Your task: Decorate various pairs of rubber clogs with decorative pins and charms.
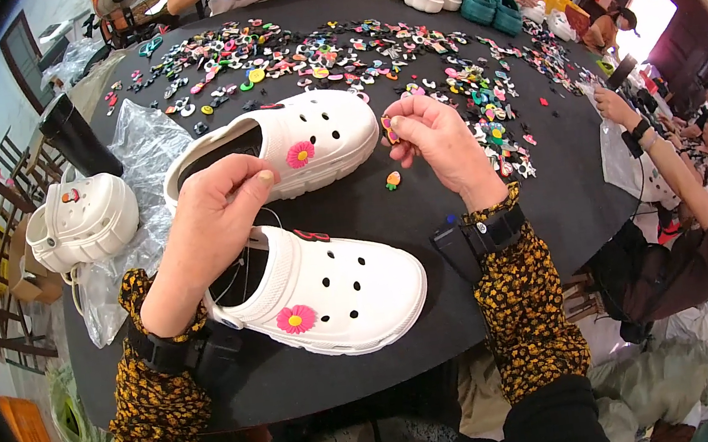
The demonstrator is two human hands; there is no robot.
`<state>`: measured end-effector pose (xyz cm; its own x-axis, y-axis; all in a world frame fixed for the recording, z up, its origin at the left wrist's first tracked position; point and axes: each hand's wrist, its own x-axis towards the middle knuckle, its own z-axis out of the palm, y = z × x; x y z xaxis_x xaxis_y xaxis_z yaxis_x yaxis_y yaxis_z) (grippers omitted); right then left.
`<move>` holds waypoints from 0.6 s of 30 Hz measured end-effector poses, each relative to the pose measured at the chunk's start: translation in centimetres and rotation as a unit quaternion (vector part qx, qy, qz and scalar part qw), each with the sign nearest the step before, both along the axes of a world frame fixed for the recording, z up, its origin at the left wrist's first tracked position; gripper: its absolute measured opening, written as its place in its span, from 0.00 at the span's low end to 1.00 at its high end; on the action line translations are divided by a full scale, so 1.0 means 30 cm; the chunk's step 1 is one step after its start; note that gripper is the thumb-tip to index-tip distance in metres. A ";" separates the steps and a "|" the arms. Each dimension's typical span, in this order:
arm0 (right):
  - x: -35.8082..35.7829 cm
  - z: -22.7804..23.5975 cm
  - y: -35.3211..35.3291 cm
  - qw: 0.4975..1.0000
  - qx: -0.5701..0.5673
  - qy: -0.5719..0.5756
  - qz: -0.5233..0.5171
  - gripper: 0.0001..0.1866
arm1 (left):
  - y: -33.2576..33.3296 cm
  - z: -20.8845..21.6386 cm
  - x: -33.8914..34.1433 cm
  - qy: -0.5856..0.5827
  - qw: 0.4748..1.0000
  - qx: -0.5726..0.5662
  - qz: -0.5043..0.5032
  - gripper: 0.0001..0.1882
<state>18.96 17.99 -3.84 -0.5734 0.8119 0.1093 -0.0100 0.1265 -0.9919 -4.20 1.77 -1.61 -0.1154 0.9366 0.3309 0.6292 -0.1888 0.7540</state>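
While the right hand (443, 148) pinches one charm (389, 130), the left hand (215, 209), contents unclear, is near two white clogs (380, 292) bearing two pink flowers (296, 319).

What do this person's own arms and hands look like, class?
The left hand and right hand are gloveless. Each forearm wears a yellow-and-black floral fabric sleeve cover, a black wrist strap carrying a dark boxy device, and a plain black sleeve further up.

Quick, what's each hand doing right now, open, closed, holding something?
Left hand: curled at the farther white clog; can't tell whether it grips anything.
Right hand: closed, pinching a small charm.
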 end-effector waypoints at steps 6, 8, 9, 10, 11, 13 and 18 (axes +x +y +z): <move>-0.013 0.009 -0.023 0.999 0.031 0.033 -0.024 0.08 | 0.000 0.006 0.007 -0.014 0.999 -0.008 0.027 0.10; -0.017 0.013 -0.026 0.998 0.050 0.032 -0.008 0.07 | -0.001 0.017 0.016 -0.033 0.999 -0.008 0.035 0.10; -0.019 0.017 -0.031 0.998 0.052 0.031 -0.007 0.07 | -0.001 0.022 0.020 -0.052 0.998 -0.008 0.042 0.11; -0.023 0.023 -0.040 0.997 0.066 0.028 -0.012 0.07 | 0.002 0.021 0.023 -0.053 0.998 -0.006 0.044 0.11; -0.029 0.030 -0.050 0.996 0.081 0.025 -0.016 0.07 | 0.007 0.014 0.022 -0.057 0.998 0.016 0.029 0.11; -0.038 0.048 -0.075 0.995 0.092 0.025 -0.012 0.07 | 0.017 -0.013 0.023 -0.077 0.995 0.057 0.010 0.12; -0.078 0.094 -0.140 0.992 0.129 -0.006 0.013 0.06 | 0.014 0.010 0.026 0.024 1.000 0.002 0.001 0.14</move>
